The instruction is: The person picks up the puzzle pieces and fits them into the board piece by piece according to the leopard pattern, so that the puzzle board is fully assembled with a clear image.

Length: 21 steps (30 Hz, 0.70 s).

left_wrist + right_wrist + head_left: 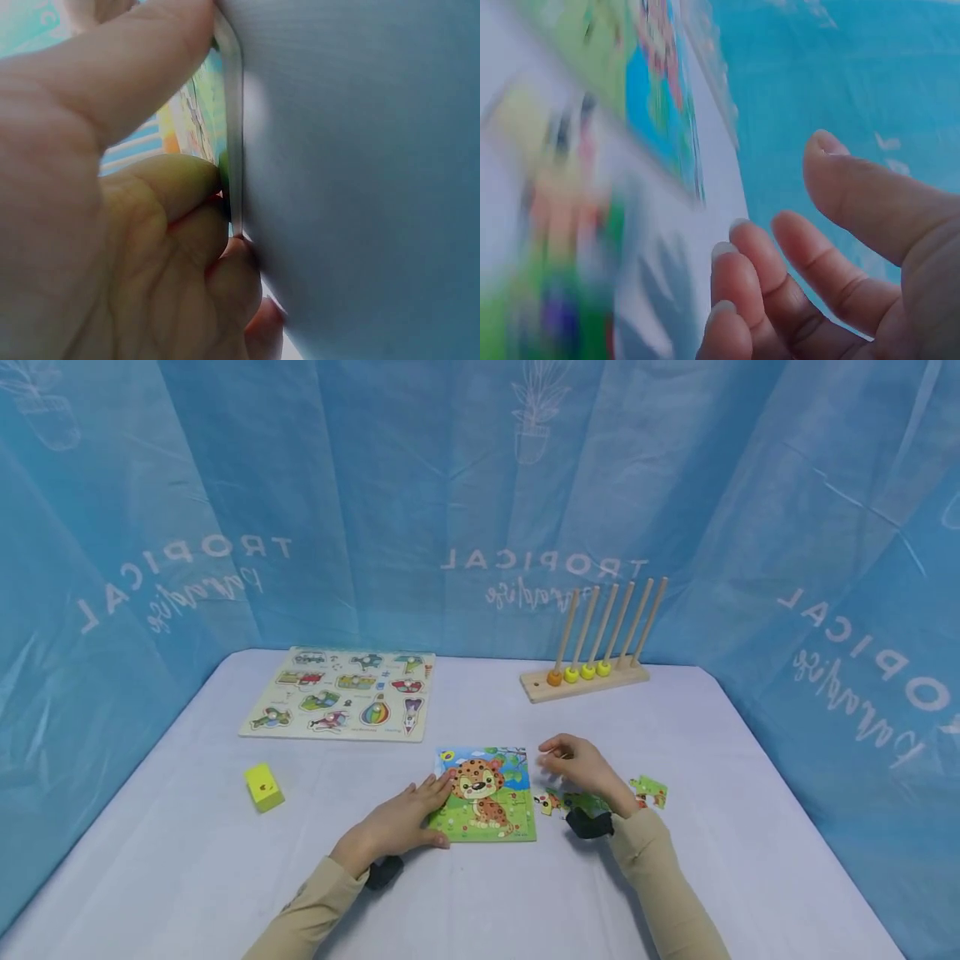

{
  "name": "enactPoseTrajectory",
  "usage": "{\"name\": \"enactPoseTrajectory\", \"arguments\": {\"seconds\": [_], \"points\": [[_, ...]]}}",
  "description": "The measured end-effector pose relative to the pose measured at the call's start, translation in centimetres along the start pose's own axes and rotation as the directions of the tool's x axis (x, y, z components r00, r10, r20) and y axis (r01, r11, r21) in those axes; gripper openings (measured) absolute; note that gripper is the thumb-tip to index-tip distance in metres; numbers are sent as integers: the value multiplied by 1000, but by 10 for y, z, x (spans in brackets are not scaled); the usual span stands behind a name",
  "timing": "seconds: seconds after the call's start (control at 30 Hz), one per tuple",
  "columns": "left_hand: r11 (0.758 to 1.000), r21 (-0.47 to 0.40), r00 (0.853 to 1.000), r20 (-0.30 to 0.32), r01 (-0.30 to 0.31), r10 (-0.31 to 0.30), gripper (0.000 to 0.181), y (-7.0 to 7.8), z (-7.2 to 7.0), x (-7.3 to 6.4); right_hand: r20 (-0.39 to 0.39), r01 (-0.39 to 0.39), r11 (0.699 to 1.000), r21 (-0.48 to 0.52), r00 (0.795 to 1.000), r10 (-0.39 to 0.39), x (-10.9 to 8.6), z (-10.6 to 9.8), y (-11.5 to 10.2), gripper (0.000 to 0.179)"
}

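Observation:
A square picture puzzle (490, 817) with a spotted leopard cub on grass lies flat near the middle of the white table. My left hand (408, 814) rests at its left edge, fingers reaching onto the picture and thumb by the near corner. Seen from the left wrist, the puzzle's pale edge (234, 127) runs right at the fingertips. Just right of the puzzle, my right hand (581, 764) hovers with loosely bent fingers. In the right wrist view nothing sits between that hand's thumb and fingers (739, 289). Loose puzzle pieces (551, 802) lie below it, partly hidden by the wrist.
A knobbed vehicle puzzle board (288, 700) lies at the back left. Nearer stands a yellow block (263, 788). A wooden peg stand (585, 685) with orange and yellow beads is at the back right. Another loose piece (652, 791) lies beyond the right wrist. Blue curtains (480, 510) border the table.

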State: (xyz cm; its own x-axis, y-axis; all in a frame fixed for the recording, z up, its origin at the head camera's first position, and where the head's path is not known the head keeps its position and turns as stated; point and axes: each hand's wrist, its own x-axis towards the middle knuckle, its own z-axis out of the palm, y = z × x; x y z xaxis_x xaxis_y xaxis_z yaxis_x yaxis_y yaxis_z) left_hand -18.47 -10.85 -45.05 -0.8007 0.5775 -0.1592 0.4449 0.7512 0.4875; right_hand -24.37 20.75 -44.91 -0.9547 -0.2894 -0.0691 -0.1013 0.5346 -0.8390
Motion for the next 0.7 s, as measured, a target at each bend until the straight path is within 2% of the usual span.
{"name": "enactPoseTrajectory", "arguments": {"seconds": [0.1,0.2,0.4,0.53,0.7], "points": [[1000,-2,1000,-2,-8,8,84,0,-1,0,-40,-29,999,-25,999,28,-18,-20,12,36],[1000,-4,1000,0,-9,9,83,-1,0,0,-60,-56,996,-67,997,52,-37,-31,23,39],[1000,-4,1000,-5,-2,2,83,-2,1,-1,-84,-49,980,-193,996,34,-62,-27,34,57],[1000,1,1000,-6,-5,5,83,-2,1,0,-95,-42,959,-281,995,15,-62,-21,29,56],[1000,2,1000,-4,-7,7,83,0,1,0,-88,-70,953,-294,995,46,-46,-21,23,50]]}}
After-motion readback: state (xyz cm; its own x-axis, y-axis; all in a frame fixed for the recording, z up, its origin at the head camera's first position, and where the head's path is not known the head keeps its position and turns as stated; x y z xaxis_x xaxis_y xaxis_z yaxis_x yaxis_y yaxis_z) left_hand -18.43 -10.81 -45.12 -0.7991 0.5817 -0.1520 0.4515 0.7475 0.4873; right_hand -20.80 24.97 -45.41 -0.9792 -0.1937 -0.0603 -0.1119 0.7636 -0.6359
